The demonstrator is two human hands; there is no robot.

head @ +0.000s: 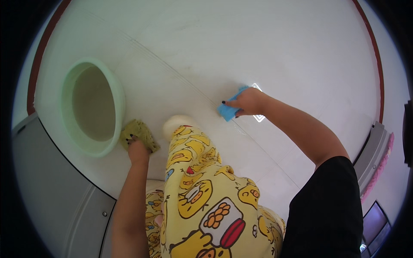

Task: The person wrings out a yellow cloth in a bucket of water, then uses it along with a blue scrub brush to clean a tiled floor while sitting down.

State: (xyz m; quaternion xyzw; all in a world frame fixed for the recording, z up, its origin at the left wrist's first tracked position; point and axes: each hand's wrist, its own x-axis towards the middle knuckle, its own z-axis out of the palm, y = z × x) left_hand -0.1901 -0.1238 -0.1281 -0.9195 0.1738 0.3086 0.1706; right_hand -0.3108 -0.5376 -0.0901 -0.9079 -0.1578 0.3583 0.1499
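Note:
My right hand (250, 101) grips a light-blue cleaning brush or cloth (228, 111) against the pale tiled floor (193, 48), close to a dark tile joint. On the other side, my left hand (138, 150) has its fingers around a bunched olive-green cloth (142, 130), low beside the basin. A pale green plastic basin (120, 106) stands left of that cloth and holds murky brownish water (93, 103). Part of the blue thing is hidden under my right hand, so its exact kind is unclear.
My bent leg in yellow printed trousers (193, 167) and a pale shoe or slipper (176, 124) lie between my hands. A grey door (64, 180) borders the lower left. Dark red skirting (374, 48) edges the floor; a grey frame (371, 154) with pink trim stands at right.

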